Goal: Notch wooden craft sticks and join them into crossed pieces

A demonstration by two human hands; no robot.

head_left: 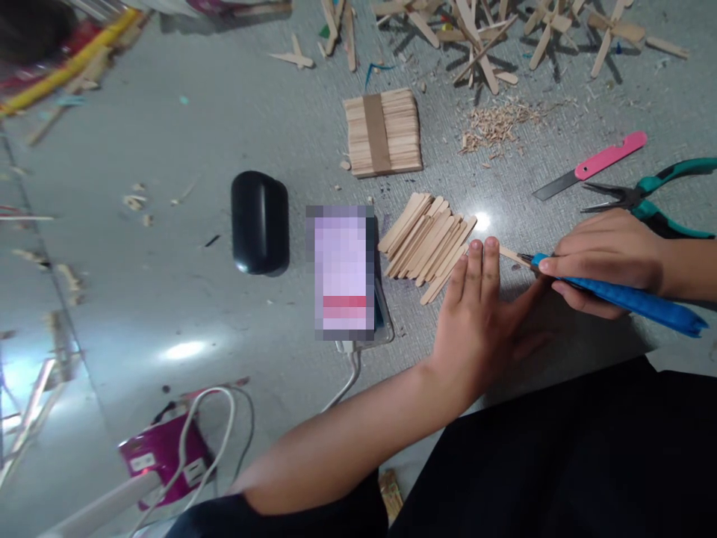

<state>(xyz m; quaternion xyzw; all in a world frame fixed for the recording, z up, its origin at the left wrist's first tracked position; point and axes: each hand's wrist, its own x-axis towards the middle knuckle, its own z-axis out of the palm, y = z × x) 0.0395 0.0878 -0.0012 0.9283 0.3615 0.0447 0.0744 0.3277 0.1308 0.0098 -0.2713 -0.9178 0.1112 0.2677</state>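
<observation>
My right hand (610, 250) is closed around a blue-handled utility knife (644, 300). The knife's tip rests on a single craft stick (509, 255) lying on the grey surface. My left hand (473, 321) lies flat with fingers stretched out, close beside that stick; whether it presses on the stick's end is hidden. Left of those fingertips is a loose pile of craft sticks (429, 243). Above the right hand lie green-handled long-nose pliers (632, 196) and a pink-handled knife (608, 158).
A banded bundle of craft sticks (400, 134) lies behind the pile, wood shavings (496, 127) to its right. Crossed-stick pieces (476, 37) stand at the back. A phone (341, 269) on a white cable (352, 373), a black case (260, 223) and a purple box (168, 456) are leftward.
</observation>
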